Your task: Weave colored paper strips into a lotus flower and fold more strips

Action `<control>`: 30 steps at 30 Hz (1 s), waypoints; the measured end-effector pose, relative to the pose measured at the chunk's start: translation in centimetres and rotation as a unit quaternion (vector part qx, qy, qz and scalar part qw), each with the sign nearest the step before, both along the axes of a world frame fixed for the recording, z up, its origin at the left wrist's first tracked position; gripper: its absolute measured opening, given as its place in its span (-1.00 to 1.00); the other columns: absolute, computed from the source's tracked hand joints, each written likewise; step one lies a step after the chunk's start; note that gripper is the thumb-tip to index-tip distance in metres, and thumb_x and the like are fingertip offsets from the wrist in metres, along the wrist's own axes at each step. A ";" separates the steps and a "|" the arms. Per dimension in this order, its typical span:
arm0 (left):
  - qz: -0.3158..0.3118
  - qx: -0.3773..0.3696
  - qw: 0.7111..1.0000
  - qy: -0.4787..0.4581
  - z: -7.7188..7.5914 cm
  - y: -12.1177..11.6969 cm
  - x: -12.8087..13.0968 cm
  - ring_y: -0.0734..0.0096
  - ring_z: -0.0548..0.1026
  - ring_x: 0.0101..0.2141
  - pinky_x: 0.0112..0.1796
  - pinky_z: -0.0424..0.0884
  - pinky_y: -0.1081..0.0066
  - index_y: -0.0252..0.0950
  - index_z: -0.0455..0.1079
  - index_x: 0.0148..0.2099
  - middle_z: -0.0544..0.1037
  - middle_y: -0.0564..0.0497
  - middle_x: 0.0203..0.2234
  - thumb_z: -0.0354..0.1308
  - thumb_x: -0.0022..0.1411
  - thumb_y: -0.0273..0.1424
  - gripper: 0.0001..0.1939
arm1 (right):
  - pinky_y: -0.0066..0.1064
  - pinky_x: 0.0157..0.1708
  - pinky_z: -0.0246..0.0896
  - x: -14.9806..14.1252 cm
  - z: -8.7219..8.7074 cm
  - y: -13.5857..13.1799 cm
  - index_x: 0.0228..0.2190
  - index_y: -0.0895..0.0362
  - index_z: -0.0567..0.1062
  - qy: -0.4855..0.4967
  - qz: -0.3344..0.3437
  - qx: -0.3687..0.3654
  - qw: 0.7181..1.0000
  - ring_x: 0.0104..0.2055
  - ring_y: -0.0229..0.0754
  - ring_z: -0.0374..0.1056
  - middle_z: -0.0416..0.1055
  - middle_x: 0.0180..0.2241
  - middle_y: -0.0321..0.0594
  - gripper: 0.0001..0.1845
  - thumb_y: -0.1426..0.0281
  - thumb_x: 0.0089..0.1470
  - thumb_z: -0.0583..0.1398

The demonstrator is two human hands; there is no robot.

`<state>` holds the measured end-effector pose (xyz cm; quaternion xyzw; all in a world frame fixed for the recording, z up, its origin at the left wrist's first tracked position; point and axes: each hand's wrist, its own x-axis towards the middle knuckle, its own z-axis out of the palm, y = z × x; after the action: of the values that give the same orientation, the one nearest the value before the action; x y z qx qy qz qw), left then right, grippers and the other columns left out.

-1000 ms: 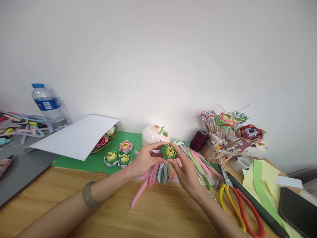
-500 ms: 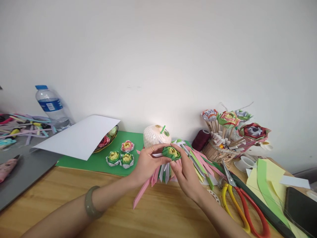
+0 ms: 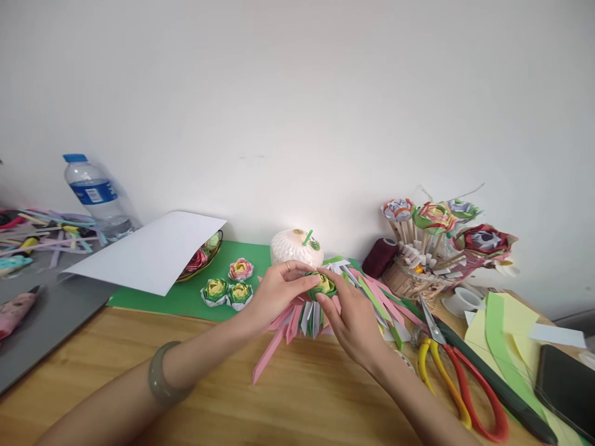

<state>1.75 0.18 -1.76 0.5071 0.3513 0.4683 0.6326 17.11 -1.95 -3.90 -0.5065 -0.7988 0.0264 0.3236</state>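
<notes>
Between both hands I hold a small folded paper flower (image 3: pixel 324 284) with green outer petals and a yellow centre. My left hand (image 3: pixel 283 292) is closed on its left side, thumb across the front. My right hand (image 3: pixel 352 313) grips the right side, with fingers above and thumb below. Behind and under the hands lie pink, green and white paper strips (image 3: pixel 316 319). A white textured round container (image 3: pixel 292 246) with a bit of green strip on top stands just behind. Left of the hands, a pink-rimmed paper flower (image 3: pixel 240 269) and two green-and-yellow paper flowers (image 3: pixel 215 290) rest on a green sheet (image 3: pixel 158 301).
A white sheet (image 3: pixel 149 254) partly covers a basket of flowers, near a water bottle (image 3: pixel 95 195). To the right are a maroon thread spool (image 3: pixel 380 257), a holder of paper flowers on sticks (image 3: pixel 411 279), red-and-yellow scissors (image 3: pixel 458 371) and a black phone (image 3: pixel 564 387).
My left thumb has moved across onto the front of the flower, covering more of it. The right fingers have shifted slightly around it. The camera view has moved a little.
</notes>
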 end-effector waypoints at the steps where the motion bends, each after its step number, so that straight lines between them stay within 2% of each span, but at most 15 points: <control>1: -0.001 -0.012 1.000 -0.003 0.0 -0.1 0.0 0.43 0.48 -0.42 -0.41 0.40 0.47 -0.36 0.42 -0.32 0.52 -0.02 -0.44 0.26 -0.04 -0.34 -0.78 | -0.31 -0.44 0.23 0.0 0.0 0.0 -0.04 0.19 0.30 -0.019 -0.005 0.013 1.000 -0.39 -0.06 0.41 0.49 -0.43 -0.12 -0.57 0.19 0.16 -0.02; 5: 0.004 -0.035 0.999 0.000 0.1 -0.3 0.0 0.48 0.45 -0.46 -0.47 0.38 0.51 -0.36 0.42 -0.33 0.49 0.00 -0.46 0.25 -0.04 -0.38 -0.80 | -0.39 -0.54 0.16 0.1 0.3 -0.1 -0.06 0.18 0.32 -0.073 -0.015 0.042 0.996 -0.50 -0.10 0.39 0.48 -0.52 -0.19 -0.53 0.14 0.09 0.06; 9: 0.015 -0.029 0.999 -0.002 0.3 -0.3 -0.1 0.50 0.44 -0.49 -0.52 0.37 0.54 -0.36 0.41 -0.36 0.49 0.00 -0.47 0.20 -0.02 -0.41 -0.87 | -0.42 -0.57 0.11 0.1 0.4 -0.2 -0.05 0.18 0.33 -0.086 -0.022 0.054 0.995 -0.55 -0.13 0.37 0.46 -0.58 -0.23 -0.55 0.16 0.12 0.02; 16: -0.007 -0.031 1.000 0.000 0.2 -0.2 -0.5 0.51 0.44 -0.51 -0.54 0.39 0.52 -0.33 0.41 -0.30 0.47 0.02 -0.48 0.09 0.04 -0.46 -0.86 | -0.41 -0.58 0.11 0.2 0.4 -0.2 -0.03 0.25 0.31 -0.104 -0.028 0.060 0.992 -0.56 -0.12 0.36 0.42 -0.64 -0.23 -0.48 0.13 0.18 -0.08; 23: -0.013 -0.027 0.998 0.057 0.4 -0.1 -0.5 0.54 0.41 -0.57 -0.57 0.33 0.54 -0.31 0.35 -0.35 0.45 0.05 -0.51 0.17 0.02 -0.35 -0.85 | -0.38 -0.59 0.08 -0.2 0.1 -0.1 -0.04 0.28 0.33 -0.141 -0.016 0.104 0.984 -0.59 -0.11 0.33 0.42 -0.63 -0.18 -0.48 0.15 0.17 -0.07; 27: 0.007 0.057 0.993 0.107 0.1 0.2 -0.7 0.43 0.45 -0.43 -0.43 0.37 0.46 -0.30 0.38 -0.32 0.48 0.01 -0.45 0.13 0.05 -0.36 -0.87 | -0.38 -0.58 0.11 0.1 0.0 0.1 -0.01 0.27 0.31 -0.123 -0.029 0.096 0.987 -0.55 -0.09 0.35 0.43 -0.61 -0.17 -0.46 0.13 0.17 -0.08; 30: 0.079 0.180 0.961 0.192 0.0 0.4 -1.2 0.38 0.43 -0.35 -0.33 0.37 0.39 -0.25 0.38 -0.24 0.45 -0.01 -0.33 0.14 0.05 -0.37 -0.82 | -0.40 -0.58 0.11 0.4 0.2 0.1 0.02 0.25 0.28 -0.098 -0.031 0.058 0.993 -0.57 -0.11 0.33 0.37 -0.66 -0.24 -0.45 0.13 0.16 -0.07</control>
<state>0.52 0.54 -1.80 0.6637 0.4152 0.4657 0.4126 17.49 -1.83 -3.69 -0.5113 -0.8108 -0.0798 0.2736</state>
